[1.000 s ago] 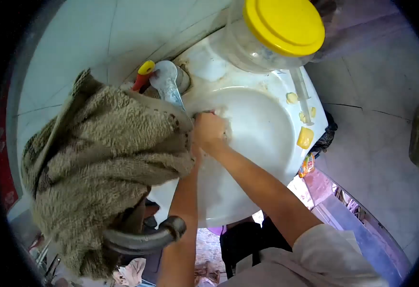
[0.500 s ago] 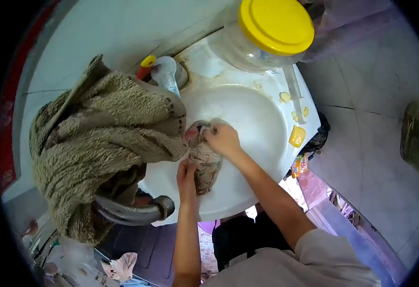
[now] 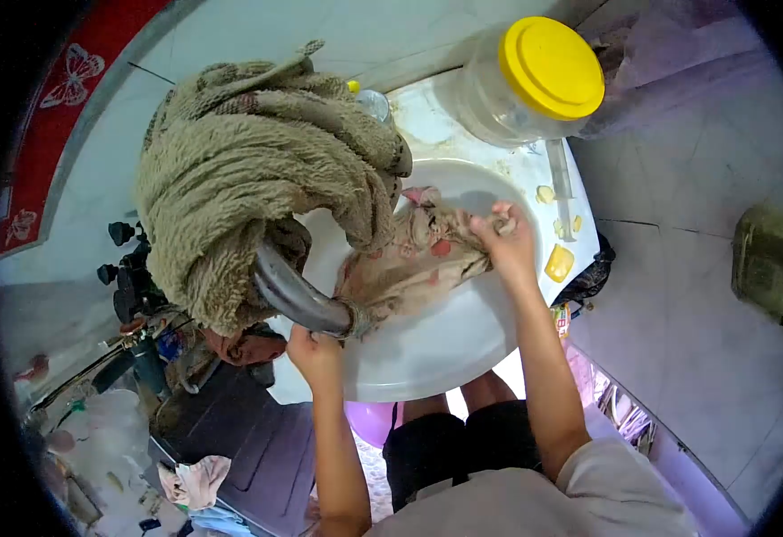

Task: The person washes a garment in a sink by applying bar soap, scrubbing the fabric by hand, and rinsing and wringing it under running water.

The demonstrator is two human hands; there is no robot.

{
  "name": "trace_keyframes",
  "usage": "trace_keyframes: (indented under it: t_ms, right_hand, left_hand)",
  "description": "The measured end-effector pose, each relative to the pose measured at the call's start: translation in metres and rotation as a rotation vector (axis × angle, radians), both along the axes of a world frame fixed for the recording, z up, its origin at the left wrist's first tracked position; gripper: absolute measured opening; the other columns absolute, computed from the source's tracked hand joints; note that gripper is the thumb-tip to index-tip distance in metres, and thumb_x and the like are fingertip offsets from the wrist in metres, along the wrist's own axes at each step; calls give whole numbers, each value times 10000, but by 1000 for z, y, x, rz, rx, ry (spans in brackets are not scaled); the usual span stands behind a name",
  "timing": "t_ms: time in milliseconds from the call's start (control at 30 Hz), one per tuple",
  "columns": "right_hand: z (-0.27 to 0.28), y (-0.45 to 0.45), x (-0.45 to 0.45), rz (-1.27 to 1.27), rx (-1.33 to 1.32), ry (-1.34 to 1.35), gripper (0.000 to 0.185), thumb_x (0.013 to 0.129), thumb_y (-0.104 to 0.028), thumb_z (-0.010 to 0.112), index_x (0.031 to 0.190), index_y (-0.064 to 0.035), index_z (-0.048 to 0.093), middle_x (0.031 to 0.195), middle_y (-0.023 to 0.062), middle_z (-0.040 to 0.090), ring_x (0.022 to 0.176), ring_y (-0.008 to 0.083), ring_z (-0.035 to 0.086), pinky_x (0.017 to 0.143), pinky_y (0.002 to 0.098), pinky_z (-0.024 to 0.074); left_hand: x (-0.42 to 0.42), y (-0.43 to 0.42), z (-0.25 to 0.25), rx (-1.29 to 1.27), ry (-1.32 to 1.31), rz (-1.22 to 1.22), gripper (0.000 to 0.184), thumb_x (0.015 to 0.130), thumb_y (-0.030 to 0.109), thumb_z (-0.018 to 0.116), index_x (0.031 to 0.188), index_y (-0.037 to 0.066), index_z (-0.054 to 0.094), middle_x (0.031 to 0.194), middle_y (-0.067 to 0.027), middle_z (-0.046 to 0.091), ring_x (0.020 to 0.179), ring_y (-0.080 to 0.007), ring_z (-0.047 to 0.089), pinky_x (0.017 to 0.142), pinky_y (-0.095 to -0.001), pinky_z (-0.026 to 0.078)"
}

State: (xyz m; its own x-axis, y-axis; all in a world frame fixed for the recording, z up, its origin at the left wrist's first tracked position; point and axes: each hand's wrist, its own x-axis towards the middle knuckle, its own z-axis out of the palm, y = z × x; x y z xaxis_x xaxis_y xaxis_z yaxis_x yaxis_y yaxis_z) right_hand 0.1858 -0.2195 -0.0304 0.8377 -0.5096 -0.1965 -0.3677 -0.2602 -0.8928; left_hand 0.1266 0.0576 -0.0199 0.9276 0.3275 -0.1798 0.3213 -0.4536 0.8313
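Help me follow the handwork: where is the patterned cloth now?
In the head view, the patterned cloth is spread across the middle of the white washbasin, just right of the faucet spout, its right end in the right hand.

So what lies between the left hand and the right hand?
In the head view, the patterned cloth lies between left hand and right hand; the end of the curved metal pipe shows there too.

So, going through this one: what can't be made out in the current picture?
All in the head view:
- Left hand: fingertips hidden behind the tap, so whether they hold the cloth is unclear.
- Tap's base: covered by the towel.
- Yellow tip: the rest is behind the towel.
- Jar: contents too blurred.
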Motion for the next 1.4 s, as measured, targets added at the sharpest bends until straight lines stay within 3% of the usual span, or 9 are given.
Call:
trace_keyframes:
  t_ms: [133, 500, 600, 667, 767, 967, 1267, 1333, 1400]
  right_hand:
    - [-18, -2, -22, 18, -92, 41, 207, 790, -105, 599, 957, 1, 537, 814, 160, 615, 773, 287, 590, 713, 326, 449]
    - [-35, 66, 35, 634, -765, 95, 504, 649, -211, 706, 1094, -68, 516, 1050, 125, 572, 929, 306, 575, 748, 357, 474]
    - [-40, 79, 51, 849, -879, 524, 430, 617, -207, 707, 994, -52, 571, 940, 112, 615, 870, 306, 595, 695, 383, 487]
    - [-13, 68, 58, 984, -564, 671, 333, 611, -185, 683, 907, -58, 597, 846, 114, 630, 817, 312, 602, 654, 408, 488]
    - [39, 56, 19, 742, -241, -83, 226, 650, -97, 590, 872, -60, 561, 870, 134, 609, 819, 331, 579, 679, 402, 468]
    - [109, 47, -43, 1180, -473, -312, 323, 503, 18, 570, 805, -96, 553, 1066, 117, 503, 1007, 309, 486, 839, 414, 410]
    - [71, 47, -65, 762, -542, -39, 599, 554, 37, 541, 1143, -65, 505, 1143, 162, 471, 1087, 364, 443, 927, 438, 353]
    - [86, 61, -67, 897, -193, -100, 625, 605, -28, 616, 1205, -72, 445, 1226, 167, 441, 1197, 342, 390, 1037, 470, 235]
    - [83, 62, -79, 946, 23, -86, 500, 622, -71, 658, 1097, -42, 506, 1082, 146, 546, 1052, 318, 518, 950, 427, 358]
  left_hand:
    - [-13, 5, 23, 586, -37, -76, 129, 770, 100, 591, 712, -14, 574, 652, -141, 562, 599, -251, 530, 560, -354, 405]
    - [-15, -49, 0, 338, -95, -565, 183, 726, 157, 612, 620, 19, 555, 567, -152, 541, 514, -312, 520, 513, -377, 410]
    - [-8, -68, -5, 104, 285, -533, 186, 770, 173, 587, 657, 28, 556, 591, -109, 561, 524, -250, 532, 529, -338, 423]
    - [-5, -69, -8, -577, 391, -212, 194, 818, 218, 555, 725, 48, 553, 653, -48, 576, 572, -172, 541, 553, -284, 428]
    - [-2, -58, -4, -865, 358, 30, 284, 882, 277, 517, 1032, 37, 539, 813, -56, 598, 635, -124, 563, 597, -244, 459]
    - [-4, -47, 21, -1663, 397, 282, 302, 895, 205, 488, 1152, 46, 478, 1096, -108, 571, 1001, -224, 561, 866, -345, 456]
    - [-50, -68, 38, -1294, 89, 328, 285, 849, 41, 492, 1131, 0, 473, 1087, -64, 542, 961, -129, 524, 855, -291, 422]
    - [-66, -72, 45, -1053, 21, 91, 323, 851, 25, 491, 1169, -14, 451, 1115, -71, 535, 996, -123, 509, 871, -287, 406]
    - [-85, -73, 52, -1136, 148, 54, 349, 848, 17, 504, 1190, -27, 449, 1143, -83, 529, 1047, -139, 494, 900, -286, 385]
